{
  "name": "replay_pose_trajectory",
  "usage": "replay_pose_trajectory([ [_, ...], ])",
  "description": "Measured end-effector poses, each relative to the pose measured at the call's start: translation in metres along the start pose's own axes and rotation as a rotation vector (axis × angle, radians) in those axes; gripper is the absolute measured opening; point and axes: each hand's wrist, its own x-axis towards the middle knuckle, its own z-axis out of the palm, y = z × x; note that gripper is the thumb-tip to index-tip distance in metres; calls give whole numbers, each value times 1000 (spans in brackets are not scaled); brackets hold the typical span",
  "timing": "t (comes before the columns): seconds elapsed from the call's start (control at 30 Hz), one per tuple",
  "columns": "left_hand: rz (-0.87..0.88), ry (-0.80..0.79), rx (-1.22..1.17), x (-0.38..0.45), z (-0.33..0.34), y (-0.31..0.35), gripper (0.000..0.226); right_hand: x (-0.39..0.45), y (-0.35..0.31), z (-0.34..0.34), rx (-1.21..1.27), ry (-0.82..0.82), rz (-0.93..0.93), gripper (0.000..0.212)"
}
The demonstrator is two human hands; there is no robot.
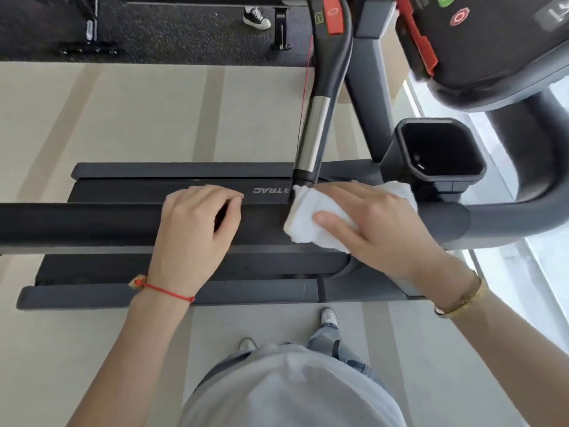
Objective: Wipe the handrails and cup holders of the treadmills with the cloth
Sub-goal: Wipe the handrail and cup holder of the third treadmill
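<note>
A black padded handrail [77, 224] runs left to right across the middle of the head view and bends grey at its right end. My right hand [375, 223] wraps a white cloth [311, 218] over the rail, thumb on the near side. My left hand [197, 232] rests on top of the rail to the left, fingers curled over its far edge. A dark square cup holder [437, 149] stands just behind my right hand, its inside black. A second handle with a chrome sleeve [312, 137] ends right at the cloth's far edge.
The treadmill deck [123, 192] lies below the rail. The console [498, 41] with red and green buttons is at the top right. A red safety cord [304, 87] hangs by the chrome handle. Another person's shoe [256, 17] shows at the top; my own feet are below.
</note>
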Motion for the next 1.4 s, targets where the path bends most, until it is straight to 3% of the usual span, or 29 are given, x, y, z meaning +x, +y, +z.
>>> replay_pose_trajectory([
  [0.17,7,-4,34,-9,-19,-34,23,5,-23,15,-166,118,55,45],
  [0.37,-3,25,72,-19,-41,-68,23,54,-96,63,-138,139,-18,44],
  [0.5,-36,36,86,-26,-55,-90,24,52,-97,65,-74,189,-26,42],
  [0.77,-37,15,111,-27,-66,-112,30,53,-102,66,-54,300,153,37],
  [1.03,-79,84,122,-32,-67,-121,29,82,-133,84,-42,265,53,38],
  [1.23,-166,128,166,-40,-77,-140,27,109,-164,100,28,59,-100,47],
  [1.4,-208,163,182,-42,-78,-146,26,109,-155,99,119,6,-166,46],
])
